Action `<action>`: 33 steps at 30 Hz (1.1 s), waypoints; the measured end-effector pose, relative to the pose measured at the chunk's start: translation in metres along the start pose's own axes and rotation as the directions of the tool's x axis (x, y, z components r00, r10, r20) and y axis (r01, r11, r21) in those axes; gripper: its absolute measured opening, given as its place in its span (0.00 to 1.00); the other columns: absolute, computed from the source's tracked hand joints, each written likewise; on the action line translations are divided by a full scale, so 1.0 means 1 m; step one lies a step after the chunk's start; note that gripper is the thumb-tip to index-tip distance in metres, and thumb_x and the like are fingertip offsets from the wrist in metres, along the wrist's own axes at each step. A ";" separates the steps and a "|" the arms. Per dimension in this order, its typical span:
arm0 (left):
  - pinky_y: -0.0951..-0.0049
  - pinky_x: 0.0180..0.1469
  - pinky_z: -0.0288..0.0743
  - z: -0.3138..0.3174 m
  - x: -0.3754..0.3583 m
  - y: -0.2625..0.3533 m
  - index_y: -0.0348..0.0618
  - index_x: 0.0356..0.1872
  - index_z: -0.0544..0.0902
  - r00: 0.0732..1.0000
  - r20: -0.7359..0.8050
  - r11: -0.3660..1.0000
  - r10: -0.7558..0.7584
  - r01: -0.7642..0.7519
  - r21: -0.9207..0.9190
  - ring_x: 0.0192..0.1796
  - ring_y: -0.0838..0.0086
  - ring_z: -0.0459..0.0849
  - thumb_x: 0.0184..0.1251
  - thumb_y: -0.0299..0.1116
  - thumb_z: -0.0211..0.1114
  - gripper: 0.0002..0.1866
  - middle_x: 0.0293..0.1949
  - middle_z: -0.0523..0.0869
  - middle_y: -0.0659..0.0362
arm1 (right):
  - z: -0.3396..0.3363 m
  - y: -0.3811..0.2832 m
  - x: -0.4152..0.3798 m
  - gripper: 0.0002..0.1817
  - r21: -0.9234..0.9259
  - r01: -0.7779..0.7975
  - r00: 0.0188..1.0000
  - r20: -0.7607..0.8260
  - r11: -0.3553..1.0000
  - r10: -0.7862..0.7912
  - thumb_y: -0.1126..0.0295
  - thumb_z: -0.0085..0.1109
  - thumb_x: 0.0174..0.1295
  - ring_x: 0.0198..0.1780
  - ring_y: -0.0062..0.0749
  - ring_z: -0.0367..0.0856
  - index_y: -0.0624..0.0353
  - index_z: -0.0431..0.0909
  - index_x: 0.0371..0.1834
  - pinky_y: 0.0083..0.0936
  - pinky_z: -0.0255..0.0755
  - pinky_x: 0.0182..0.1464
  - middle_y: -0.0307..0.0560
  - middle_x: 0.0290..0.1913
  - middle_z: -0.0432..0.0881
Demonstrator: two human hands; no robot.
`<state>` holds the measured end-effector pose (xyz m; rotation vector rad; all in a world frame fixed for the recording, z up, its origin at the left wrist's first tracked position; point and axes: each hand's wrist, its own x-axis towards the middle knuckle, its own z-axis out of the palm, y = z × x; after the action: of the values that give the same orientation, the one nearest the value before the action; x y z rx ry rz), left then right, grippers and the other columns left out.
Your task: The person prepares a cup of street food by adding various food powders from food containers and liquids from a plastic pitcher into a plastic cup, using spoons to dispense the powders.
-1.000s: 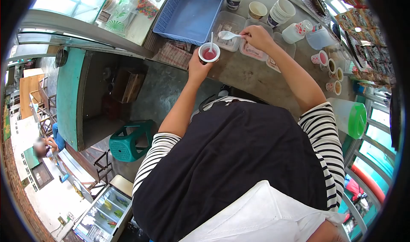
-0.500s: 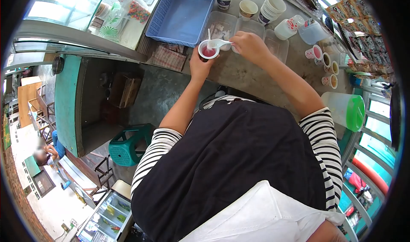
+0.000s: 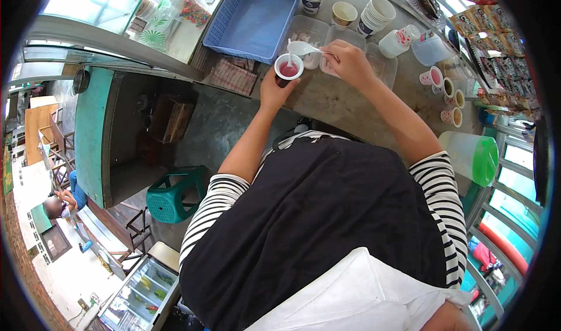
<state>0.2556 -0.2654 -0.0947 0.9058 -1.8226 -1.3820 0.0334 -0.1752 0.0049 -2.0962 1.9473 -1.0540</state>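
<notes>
My left hand [image 3: 274, 92] is wrapped around a small paper cup [image 3: 298, 73] with a white rim, holding it over the counter's front edge. Dark pink contents show inside, and a thin white stick or spoon handle [image 3: 289, 55] stands up out of it. In my right hand [image 3: 349, 62] is the handle of a white plastic spoon [image 3: 301, 48], pinched between the fingers. Its bowl hangs at the cup's far rim, overlapping a clear plastic tub [image 3: 315, 22] with pale pink pieces inside. Two more clear tubs [image 3: 385, 69] sit beside it, partly behind my right hand.
A blue plastic basket [image 3: 251, 24] and a checked cloth [image 3: 232, 76] lie to the left. Paper cups [image 3: 377, 16] stand at the back; several filled cups [image 3: 451, 117] and a green-lidded container [image 3: 484, 160] are on the right. A green stool [image 3: 169, 199] stands on the floor; a person sits far left.
The spoon has risen from over the cup's contents to beyond its far rim, my right hand moving slightly right. My left hand still holds the cup.
</notes>
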 end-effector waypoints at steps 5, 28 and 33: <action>0.70 0.53 0.79 0.005 0.005 -0.004 0.37 0.57 0.79 0.998 -0.041 0.997 -0.040 0.037 -0.070 0.54 0.71 0.86 0.53 0.34 0.81 0.30 0.53 0.86 0.52 | 0.019 0.034 -0.020 0.17 0.126 -0.471 0.880 0.131 0.873 0.456 0.68 0.64 0.61 0.37 0.38 0.85 0.59 0.85 0.53 0.31 0.77 0.40 0.50 0.39 0.86; 0.65 0.56 0.82 0.106 0.040 0.172 0.40 0.62 0.75 0.864 0.384 0.945 0.326 -0.289 -0.152 0.58 0.69 0.84 0.49 0.33 0.82 0.37 0.57 0.83 0.53 | -0.141 -0.042 -0.041 0.22 0.241 -0.378 0.810 -0.380 0.894 0.446 0.56 0.71 0.60 0.34 0.22 0.74 0.53 0.85 0.54 0.20 0.68 0.38 0.36 0.31 0.78; 0.62 0.56 0.83 0.141 0.024 0.188 0.45 0.62 0.77 0.814 0.439 0.922 0.382 -0.369 -0.118 0.57 0.62 0.85 0.46 0.32 0.82 0.37 0.56 0.84 0.52 | -0.180 -0.045 -0.087 0.11 -0.015 -0.207 0.878 -0.444 0.978 0.179 0.65 0.66 0.63 0.39 0.34 0.81 0.52 0.86 0.46 0.29 0.71 0.42 0.42 0.36 0.84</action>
<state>0.1002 -0.1764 0.0603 0.1751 -2.1728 -1.4283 -0.0199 -0.0203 0.1280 -1.7459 2.3536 -1.5483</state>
